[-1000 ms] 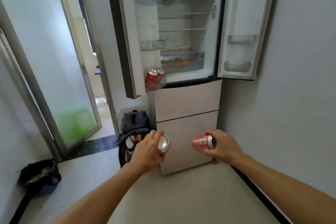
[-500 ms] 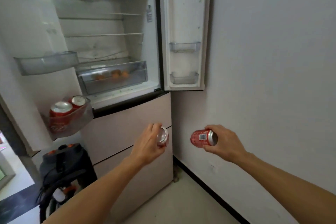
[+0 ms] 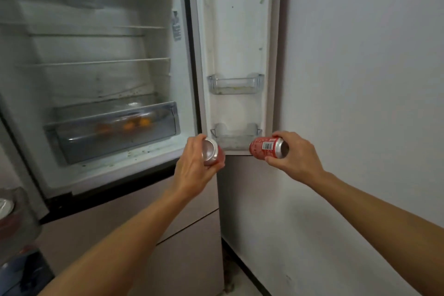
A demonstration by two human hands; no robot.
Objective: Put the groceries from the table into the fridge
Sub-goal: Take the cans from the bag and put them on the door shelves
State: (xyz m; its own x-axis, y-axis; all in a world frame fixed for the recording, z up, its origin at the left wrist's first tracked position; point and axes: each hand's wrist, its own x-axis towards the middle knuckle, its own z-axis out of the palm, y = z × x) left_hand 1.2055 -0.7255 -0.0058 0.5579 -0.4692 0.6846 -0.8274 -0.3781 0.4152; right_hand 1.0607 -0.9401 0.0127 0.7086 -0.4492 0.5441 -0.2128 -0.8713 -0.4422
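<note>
Far left, door bin: blurred at the frame edge, a can top showing inside
Crisper drawer: low in the open fridge, orange fruit dim behind its clear front
Left hand: wrapped round a red drink can, silver end toward the camera, at the fridge's lower right corner
Lower door bin: on the open right door, between the two cans; likely where they go
Right hand: gripping a second red can lying sideways, barcode up, just beside that bin
Handling: judged stiff but thin-walled, smooth, fairly heavy if full; hold round the mid-body, turn upright before lowering in
</note>
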